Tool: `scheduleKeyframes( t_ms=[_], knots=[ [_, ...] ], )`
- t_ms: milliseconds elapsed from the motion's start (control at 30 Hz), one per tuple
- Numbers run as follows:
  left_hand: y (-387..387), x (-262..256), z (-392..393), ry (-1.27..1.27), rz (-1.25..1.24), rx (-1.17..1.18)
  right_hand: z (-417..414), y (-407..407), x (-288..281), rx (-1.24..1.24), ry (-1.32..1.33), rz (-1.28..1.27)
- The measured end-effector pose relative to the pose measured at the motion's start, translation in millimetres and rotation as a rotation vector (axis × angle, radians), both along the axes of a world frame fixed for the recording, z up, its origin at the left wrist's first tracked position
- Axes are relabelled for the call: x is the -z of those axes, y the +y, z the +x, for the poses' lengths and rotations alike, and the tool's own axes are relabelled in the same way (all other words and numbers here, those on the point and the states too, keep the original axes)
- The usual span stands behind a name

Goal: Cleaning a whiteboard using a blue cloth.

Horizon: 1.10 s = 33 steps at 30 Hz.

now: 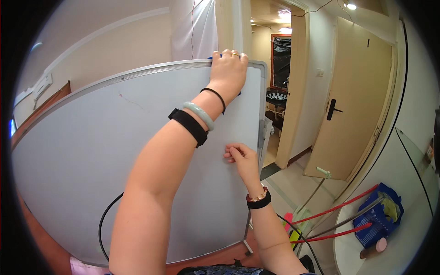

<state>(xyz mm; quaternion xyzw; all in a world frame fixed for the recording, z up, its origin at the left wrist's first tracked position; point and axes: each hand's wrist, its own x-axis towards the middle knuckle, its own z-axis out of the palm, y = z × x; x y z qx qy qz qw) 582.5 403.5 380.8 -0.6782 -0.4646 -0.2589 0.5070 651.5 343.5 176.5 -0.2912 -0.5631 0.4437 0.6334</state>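
A large whiteboard [79, 144] with a metal frame stands before me, a faint reddish mark on its upper surface. My left hand [229, 68] reaches up to the board's top edge near its right corner, fingers hooked over the frame. Pressed beneath that hand is a blue cloth [215, 57]; only small bits of it show around the fingers and palm. Lower down, my right hand [242, 154] hovers close to the board's right part with loosely curled fingers and nothing visible in them. Whether it touches the surface is unclear.
A doorway [275, 86] lies behind the board, with a beige door [354, 99] ajar to the right. Red-handled poles [337, 206] lean by a blue bag [378, 220] on a white surface [343, 233]. A black cable [101, 223] loops at the board's lower left.
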Motion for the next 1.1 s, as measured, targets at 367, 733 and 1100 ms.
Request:
scheduleKeyframes(
  t_ms=[367,733,1100],
  knots=[
    [37,-17,40,-0.067,-0.200,0.225,51,31,8,0.005,0.042,-0.033],
    [44,-15,71,0.241,-0.311,-0.058,54,38,16,-0.041,0.038,-0.043],
    [32,15,58,0.546,-0.090,0.040,46,34,19,-0.065,0.036,-0.044]
  ],
)
